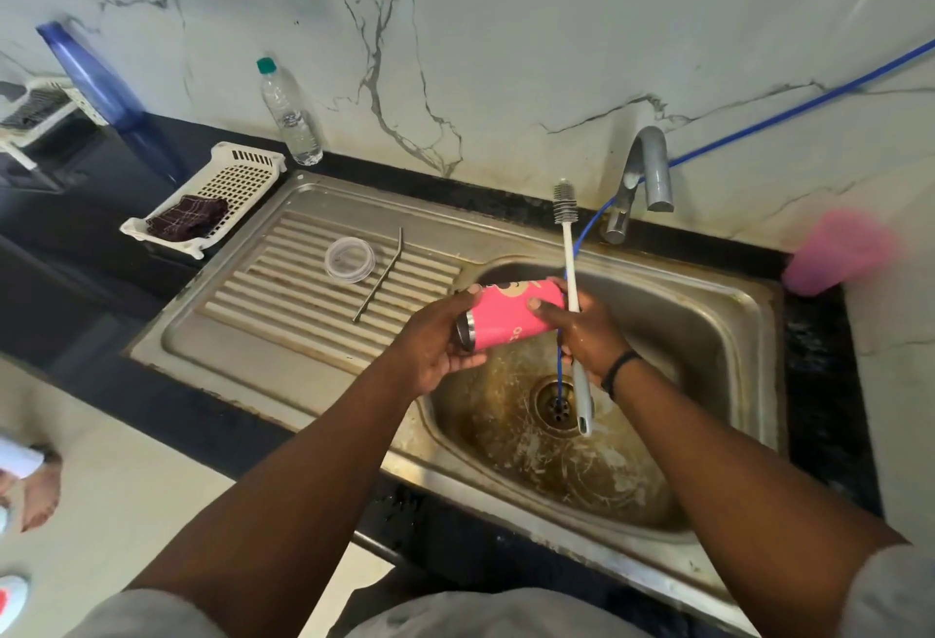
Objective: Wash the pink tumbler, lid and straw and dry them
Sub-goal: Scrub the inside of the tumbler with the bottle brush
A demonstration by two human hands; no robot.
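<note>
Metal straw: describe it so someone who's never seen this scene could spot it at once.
Start at the steel sink and look to its ribbed draining board left of the basin. The metal straw lies there slantwise, just right of the clear round lid. It is the only thin grey rod, bent near its far end.

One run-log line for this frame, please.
left hand: holds pink tumbler | right hand: tumbler, bottle brush | lid, straw: drainboard

- The far end of the pink tumbler [506, 314] is hidden behind the right hand [587, 329].
- The print on it is partly covered and cannot be read.
- The pink cup [837, 253] by the wall is blurred.
- The blue bottle [91, 75] is smeared.
</note>
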